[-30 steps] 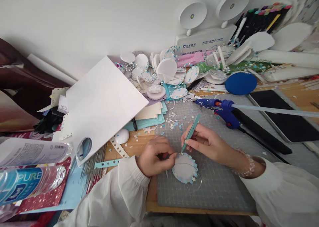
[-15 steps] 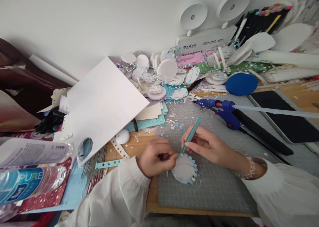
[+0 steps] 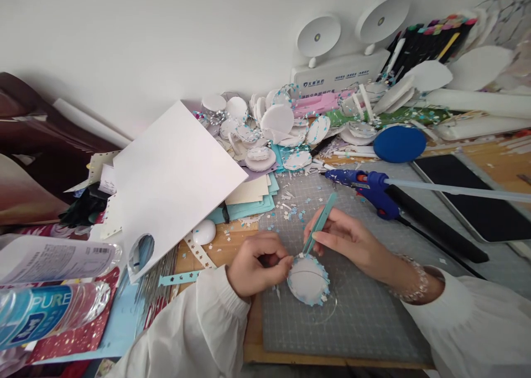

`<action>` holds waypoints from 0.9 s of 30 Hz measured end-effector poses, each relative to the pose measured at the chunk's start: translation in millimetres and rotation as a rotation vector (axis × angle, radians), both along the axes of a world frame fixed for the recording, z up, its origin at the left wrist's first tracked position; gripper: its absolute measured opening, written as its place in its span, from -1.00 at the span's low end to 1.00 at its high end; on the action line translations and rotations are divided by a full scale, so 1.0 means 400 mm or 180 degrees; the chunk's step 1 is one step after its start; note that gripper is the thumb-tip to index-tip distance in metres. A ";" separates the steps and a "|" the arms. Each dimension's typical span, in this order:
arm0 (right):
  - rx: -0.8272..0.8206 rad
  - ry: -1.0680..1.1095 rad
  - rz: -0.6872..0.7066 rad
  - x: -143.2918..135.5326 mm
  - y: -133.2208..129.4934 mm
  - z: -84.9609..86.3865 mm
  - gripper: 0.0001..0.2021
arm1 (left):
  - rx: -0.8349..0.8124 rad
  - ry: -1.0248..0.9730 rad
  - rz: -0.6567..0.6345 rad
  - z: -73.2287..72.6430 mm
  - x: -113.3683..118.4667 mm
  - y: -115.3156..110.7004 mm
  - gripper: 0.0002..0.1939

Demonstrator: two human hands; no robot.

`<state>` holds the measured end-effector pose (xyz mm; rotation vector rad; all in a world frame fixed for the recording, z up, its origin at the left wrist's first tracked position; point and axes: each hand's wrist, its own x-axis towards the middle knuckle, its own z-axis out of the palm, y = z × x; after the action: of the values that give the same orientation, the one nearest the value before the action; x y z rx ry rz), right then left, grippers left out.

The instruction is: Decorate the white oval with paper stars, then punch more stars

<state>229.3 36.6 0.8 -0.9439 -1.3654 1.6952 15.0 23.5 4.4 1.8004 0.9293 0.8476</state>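
Note:
A round white disc (image 3: 307,281), its rim ringed with small pale-blue and white paper flowers, is tilted over the grey cutting mat. A thin wire crosses its face. My left hand (image 3: 261,263) pinches the disc's upper left edge between thumb and forefinger; whether wire is caught there too, I cannot tell. In my right hand (image 3: 346,242) is a pair of teal tweezers (image 3: 321,223), slanting down with the tips at the disc's top edge, close to my left fingertips. A clear curved loop shows under the disc's lower right side.
The cutting mat (image 3: 365,322) carries loose flower bits, a blue glue gun (image 3: 379,192) and a phone (image 3: 460,192). A white board (image 3: 178,179) leans at left, with a water bottle (image 3: 50,311) nearby. Foam discs (image 3: 277,120) are heaped along the wall beside an emergency light (image 3: 340,76).
The disc has tilted and shifted slightly right. Both hands keep their grips, with the tweezer tips still at the disc's top edge. The whole view has moved slightly.

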 end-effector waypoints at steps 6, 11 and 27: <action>-0.0021 -0.0070 0.0007 -0.001 -0.004 0.007 -0.75 | -0.0065 0.0021 0.0020 0.001 -0.001 -0.001 -0.70; 0.0022 0.0036 0.0110 0.000 -0.001 -0.001 -0.77 | -0.0213 0.0000 0.0025 0.005 0.001 -0.001 -0.71; 0.0012 -0.0025 0.0336 0.008 0.000 -0.004 -0.79 | -0.0252 0.0257 -0.0336 0.017 -0.005 0.005 -0.60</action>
<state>232.5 36.5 -0.6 -0.8911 -1.4457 1.7679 13.0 25.6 11.2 1.8092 0.8979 0.6674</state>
